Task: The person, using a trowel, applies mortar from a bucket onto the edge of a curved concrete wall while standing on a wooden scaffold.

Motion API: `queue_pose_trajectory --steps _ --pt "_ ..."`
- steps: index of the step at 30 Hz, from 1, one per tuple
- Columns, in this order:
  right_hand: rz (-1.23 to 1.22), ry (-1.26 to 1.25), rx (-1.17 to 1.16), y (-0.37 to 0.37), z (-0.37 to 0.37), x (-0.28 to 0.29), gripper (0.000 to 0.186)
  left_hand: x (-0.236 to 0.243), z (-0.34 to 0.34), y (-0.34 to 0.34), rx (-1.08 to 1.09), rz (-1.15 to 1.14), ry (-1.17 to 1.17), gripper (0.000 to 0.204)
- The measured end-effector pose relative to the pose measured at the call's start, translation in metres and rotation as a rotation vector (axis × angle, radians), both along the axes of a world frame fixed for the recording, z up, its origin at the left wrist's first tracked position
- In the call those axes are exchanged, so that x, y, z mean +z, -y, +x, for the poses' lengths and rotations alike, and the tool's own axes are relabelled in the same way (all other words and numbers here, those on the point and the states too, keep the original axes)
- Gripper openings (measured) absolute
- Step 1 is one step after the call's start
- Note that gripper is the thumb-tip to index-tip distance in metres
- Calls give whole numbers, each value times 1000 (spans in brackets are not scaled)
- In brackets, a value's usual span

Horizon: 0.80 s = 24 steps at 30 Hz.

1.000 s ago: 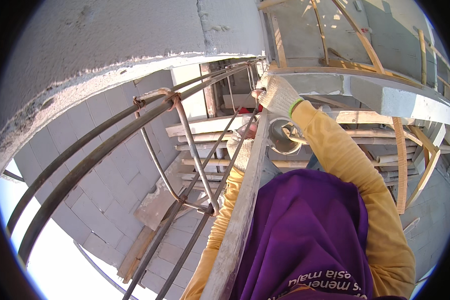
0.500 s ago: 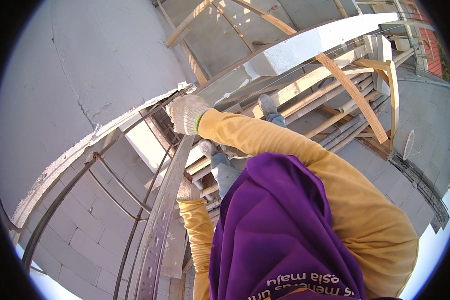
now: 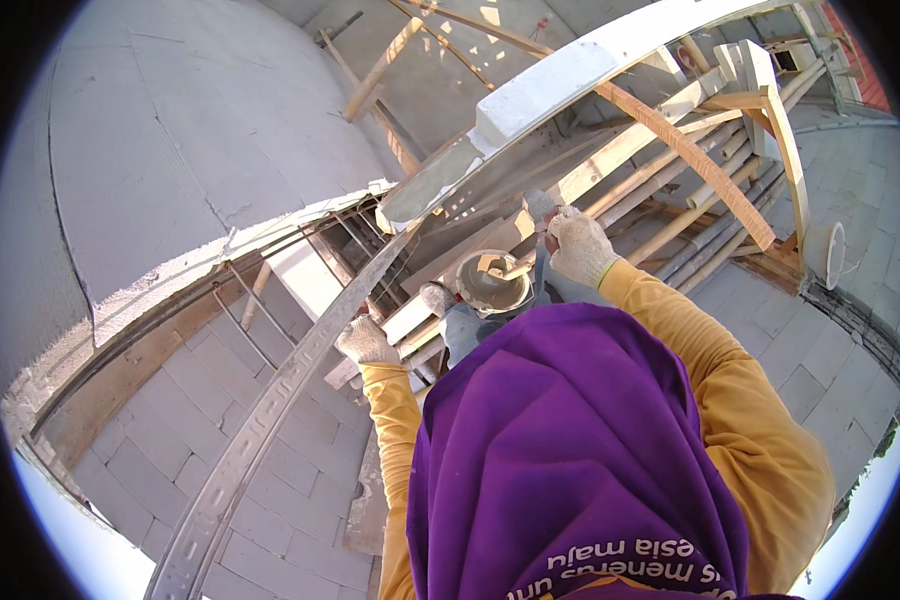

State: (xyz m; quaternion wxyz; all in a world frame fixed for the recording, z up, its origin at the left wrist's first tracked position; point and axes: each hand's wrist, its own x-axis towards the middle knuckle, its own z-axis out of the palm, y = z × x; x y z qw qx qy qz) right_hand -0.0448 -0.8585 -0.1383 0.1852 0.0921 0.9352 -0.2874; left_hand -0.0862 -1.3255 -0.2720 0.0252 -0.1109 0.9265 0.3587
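My right hand (image 3: pixel 582 247), in a pale knitted glove, is out over my right leg, right of a bucket (image 3: pixel 491 303). Its fingers are curled around something small and dark that I cannot make out. Grey material and a short wooden piece show inside the bucket, between my legs. My gloved left hand (image 3: pixel 368 341) is closed beside a long perforated metal bar (image 3: pixel 280 385); a small brown bit shows at its fingertips, and its grip is partly hidden. Slanting from lower left, the bar reaches the end of a concrete ledge (image 3: pixel 425 188).
Bamboo poles and planks (image 3: pixel 660 165) form the platform under my grey shoes (image 3: pixel 437 297). A curved wooden strip (image 3: pixel 695 155) crosses on the right, near a white bucket (image 3: pixel 823 254). Grey block walls (image 3: pixel 170 430) drop away below. Steel rods (image 3: pixel 270 245) run along the left wall edge.
My right hand has moved from the bar's upper end back to the right, over my leg. The bar now tilts more to the left, my left hand is slightly higher, and the bucket has come into sight.
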Motion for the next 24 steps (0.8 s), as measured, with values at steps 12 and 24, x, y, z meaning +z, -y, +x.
queue_pose_trajectory --steps 12,24 --pt "232 146 -225 -96 96 2 9 73 -23 -74 493 388 228 24" --pt "59 159 -191 -74 96 3 16 65 -21 -79 378 342 275 19"
